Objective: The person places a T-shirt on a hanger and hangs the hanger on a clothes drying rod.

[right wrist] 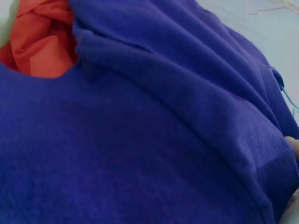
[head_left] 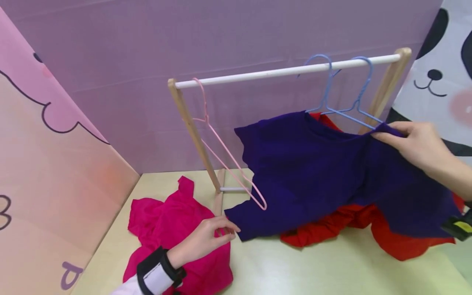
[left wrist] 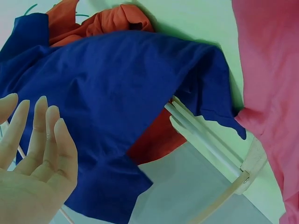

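Note:
A dark blue T-shirt (head_left: 302,172) hangs on a blue hanger (head_left: 326,88), whose hook is over the white rail. At the shirt's neckline, my right hand (head_left: 424,143) pinches the fabric between thumb and fingers, close to the hanger's right arm. Blue cloth fills most of the right wrist view. My left hand (head_left: 214,235) is beside the shirt's lower left corner, its fingers loosely bent and nothing in its grasp. In the left wrist view the same hand (left wrist: 37,163) shows its palm and spread fingers in front of the shirt (left wrist: 93,88).
A wooden clothes rack with a white rail (head_left: 258,76) stands on the pale table (head_left: 269,270). A bare pink hanger (head_left: 225,139) hangs at its left end. Behind the blue shirt is a red garment (head_left: 328,227) below a second blue hanger (head_left: 365,86). A crumpled magenta garment (head_left: 166,221) lies left.

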The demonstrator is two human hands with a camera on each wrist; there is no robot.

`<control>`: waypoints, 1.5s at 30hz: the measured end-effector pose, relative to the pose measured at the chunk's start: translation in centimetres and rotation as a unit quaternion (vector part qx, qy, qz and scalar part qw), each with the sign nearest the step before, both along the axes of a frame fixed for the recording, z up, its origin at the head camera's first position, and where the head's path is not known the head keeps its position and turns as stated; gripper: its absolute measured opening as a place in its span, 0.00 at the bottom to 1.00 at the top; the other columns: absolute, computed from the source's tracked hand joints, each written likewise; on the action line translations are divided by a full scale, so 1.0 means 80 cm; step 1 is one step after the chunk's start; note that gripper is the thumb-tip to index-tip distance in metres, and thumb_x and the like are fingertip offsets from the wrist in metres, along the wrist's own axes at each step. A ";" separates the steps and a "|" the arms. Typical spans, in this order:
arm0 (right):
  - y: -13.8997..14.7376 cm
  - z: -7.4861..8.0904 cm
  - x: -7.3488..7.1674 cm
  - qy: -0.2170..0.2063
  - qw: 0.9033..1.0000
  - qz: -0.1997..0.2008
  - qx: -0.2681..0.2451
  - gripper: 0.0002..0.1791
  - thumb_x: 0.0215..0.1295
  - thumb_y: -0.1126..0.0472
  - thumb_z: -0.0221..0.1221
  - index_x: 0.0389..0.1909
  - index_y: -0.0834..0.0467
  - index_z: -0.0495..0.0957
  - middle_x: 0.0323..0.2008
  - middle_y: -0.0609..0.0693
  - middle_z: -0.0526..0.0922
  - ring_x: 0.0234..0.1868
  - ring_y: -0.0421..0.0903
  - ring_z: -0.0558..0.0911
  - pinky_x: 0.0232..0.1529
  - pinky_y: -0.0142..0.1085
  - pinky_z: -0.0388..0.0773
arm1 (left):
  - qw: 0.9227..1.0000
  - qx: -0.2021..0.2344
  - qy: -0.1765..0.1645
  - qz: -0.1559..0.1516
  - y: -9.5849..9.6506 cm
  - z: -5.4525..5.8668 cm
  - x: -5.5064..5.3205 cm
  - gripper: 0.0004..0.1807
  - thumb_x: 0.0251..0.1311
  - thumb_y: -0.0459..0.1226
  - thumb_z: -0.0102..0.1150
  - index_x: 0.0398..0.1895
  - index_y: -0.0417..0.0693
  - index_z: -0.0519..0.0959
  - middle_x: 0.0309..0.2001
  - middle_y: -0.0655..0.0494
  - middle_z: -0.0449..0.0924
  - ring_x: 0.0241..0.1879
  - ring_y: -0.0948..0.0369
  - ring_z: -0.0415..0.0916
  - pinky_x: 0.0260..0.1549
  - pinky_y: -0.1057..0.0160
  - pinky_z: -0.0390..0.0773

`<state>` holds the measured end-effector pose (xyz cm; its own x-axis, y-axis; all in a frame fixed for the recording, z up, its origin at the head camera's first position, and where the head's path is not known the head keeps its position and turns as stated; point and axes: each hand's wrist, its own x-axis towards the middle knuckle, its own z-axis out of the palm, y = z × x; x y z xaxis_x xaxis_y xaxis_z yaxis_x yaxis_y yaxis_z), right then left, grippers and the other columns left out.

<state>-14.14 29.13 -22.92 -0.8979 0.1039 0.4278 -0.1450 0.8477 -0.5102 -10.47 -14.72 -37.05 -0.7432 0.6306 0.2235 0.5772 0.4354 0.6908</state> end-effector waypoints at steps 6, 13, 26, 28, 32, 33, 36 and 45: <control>-0.001 -0.014 0.000 -0.007 1.000 0.002 -0.011 0.20 0.52 0.49 0.60 0.36 0.63 0.77 0.20 0.22 0.69 0.24 0.27 0.65 0.27 0.34 0.61 | 1.000 0.000 -0.002 -0.002 -0.002 -0.003 0.002 0.08 0.54 0.36 0.56 0.38 0.54 0.77 0.30 0.64 0.77 0.33 0.68 0.72 0.30 0.61 0.76; -0.005 -0.020 0.005 0.042 0.999 0.019 -0.004 0.18 0.52 0.54 0.60 0.39 0.63 0.76 0.23 0.17 0.68 0.27 0.16 0.62 0.31 0.33 0.61 | 1.000 -0.002 0.001 -0.005 -0.009 -0.011 0.005 0.08 0.53 0.35 0.57 0.37 0.51 0.77 0.30 0.61 0.77 0.31 0.69 0.72 0.29 0.61 0.77; -0.018 -0.027 0.031 0.213 0.964 0.107 0.114 0.17 0.50 0.66 0.59 0.43 0.64 0.72 0.36 0.62 0.73 0.40 0.55 0.68 0.44 0.39 0.66 | 0.997 -0.068 -0.029 0.006 -0.039 -0.015 0.000 0.09 0.51 0.36 0.59 0.37 0.49 0.77 0.32 0.61 0.76 0.32 0.68 0.71 0.32 0.59 0.78; -0.024 -0.028 0.036 0.264 0.944 0.133 0.145 0.15 0.57 0.58 0.55 0.39 0.66 0.73 0.36 0.65 0.73 0.38 0.60 0.69 0.38 0.53 0.66 | 0.997 -0.075 -0.026 0.015 -0.048 -0.017 0.000 0.10 0.50 0.35 0.60 0.37 0.49 0.77 0.32 0.62 0.75 0.31 0.68 0.71 0.32 0.60 0.77; -0.038 -0.036 0.052 0.321 0.913 0.174 0.181 0.30 0.64 0.42 0.41 0.33 0.66 0.76 0.32 0.64 0.75 0.35 0.60 0.71 0.31 0.53 0.65 | 0.994 -0.100 -0.041 0.029 -0.063 -0.022 0.001 0.13 0.47 0.36 0.62 0.39 0.49 0.76 0.32 0.63 0.73 0.31 0.66 0.70 0.31 0.59 0.77; -0.042 -0.039 0.057 0.322 0.912 0.179 0.180 0.30 0.64 0.42 0.41 0.31 0.65 0.76 0.31 0.62 0.76 0.34 0.58 0.71 0.30 0.50 0.65 | 0.992 -0.110 -0.050 0.029 -0.066 -0.024 0.001 0.13 0.47 0.36 0.62 0.39 0.49 0.76 0.32 0.62 0.72 0.31 0.66 0.69 0.31 0.59 0.77; -0.050 -0.057 0.072 0.300 0.917 0.192 0.181 0.30 0.64 0.41 0.40 0.30 0.62 0.77 0.30 0.56 0.76 0.33 0.51 0.72 0.31 0.43 0.64 | 0.986 -0.141 -0.085 0.025 -0.072 -0.031 0.003 0.16 0.45 0.38 0.63 0.40 0.48 0.75 0.33 0.61 0.72 0.32 0.64 0.69 0.30 0.60 0.77; -0.045 -0.136 0.088 0.211 0.926 0.255 0.180 0.17 0.64 0.43 0.44 0.32 0.47 0.76 0.31 0.36 0.75 0.33 0.34 0.71 0.33 0.28 0.70 | 0.961 -0.246 -0.119 0.039 -0.080 -0.071 0.014 0.24 0.40 0.40 0.67 0.43 0.42 0.74 0.34 0.52 0.72 0.39 0.50 0.69 0.30 0.60 0.77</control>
